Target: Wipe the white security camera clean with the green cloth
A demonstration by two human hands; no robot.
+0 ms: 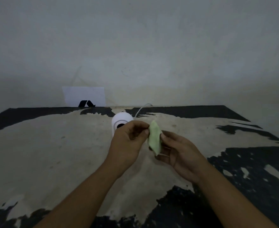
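The white security camera point(121, 120) stands upright on the worn table point(53, 145), its dark lens facing me; my left hand hides its lower part. A small green cloth point(154, 137) hangs folded in the air just right of the camera, apart from it. My left hand point(127, 142) pinches the cloth's upper left edge with thumb and fingertips. My right hand point(179, 153) holds the cloth's right side and lower end against its fingers.
A white cable point(142, 108) runs from the camera to the table's back edge. A white sheet point(84, 96) leans on the wall behind a small black stand point(86, 103). The tabletop is black with large peeled beige patches.
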